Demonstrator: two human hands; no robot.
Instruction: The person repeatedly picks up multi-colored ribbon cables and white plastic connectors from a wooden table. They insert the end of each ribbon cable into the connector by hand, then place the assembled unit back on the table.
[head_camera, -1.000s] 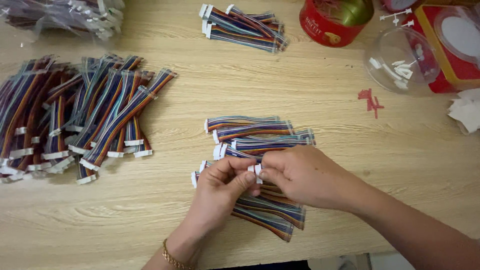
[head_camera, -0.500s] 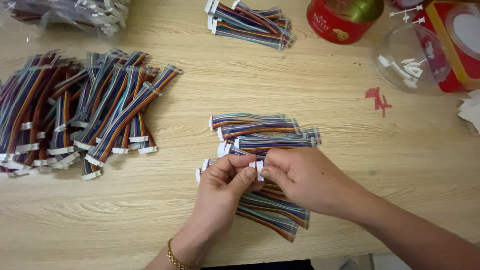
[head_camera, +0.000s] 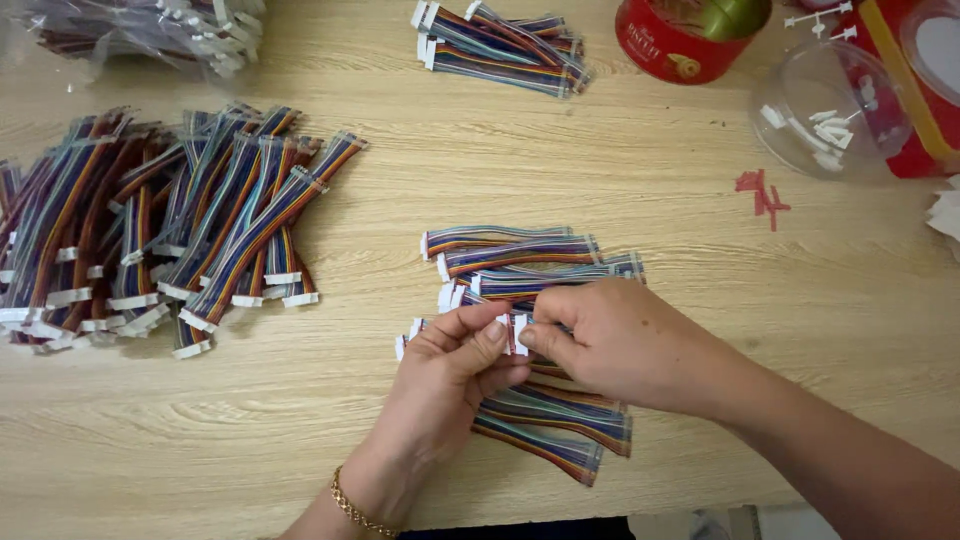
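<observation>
My left hand (head_camera: 455, 365) and my right hand (head_camera: 610, 340) meet over a small pile of rainbow ribbon cables (head_camera: 520, 262) on the wooden table (head_camera: 600, 160). Between their fingertips both hands pinch the white connector (head_camera: 516, 330) at the end of one ribbon cable. The rest of that cable runs under my hands toward more cables (head_camera: 560, 425) near the table's front edge. A thin gold bracelet (head_camera: 355, 505) circles my left wrist.
A big heap of ribbon cables (head_camera: 150, 230) lies at the left. Another bundle (head_camera: 500, 45) sits at the top middle, and bagged cables (head_camera: 150, 30) at top left. A red tin (head_camera: 690, 35), a clear plastic jar (head_camera: 825, 110) holding white bits and a red box (head_camera: 920, 60) stand top right.
Both hands stay on the same connector with only slight finger shifts. The view has drifted a little, so the table items appear slightly shifted.
</observation>
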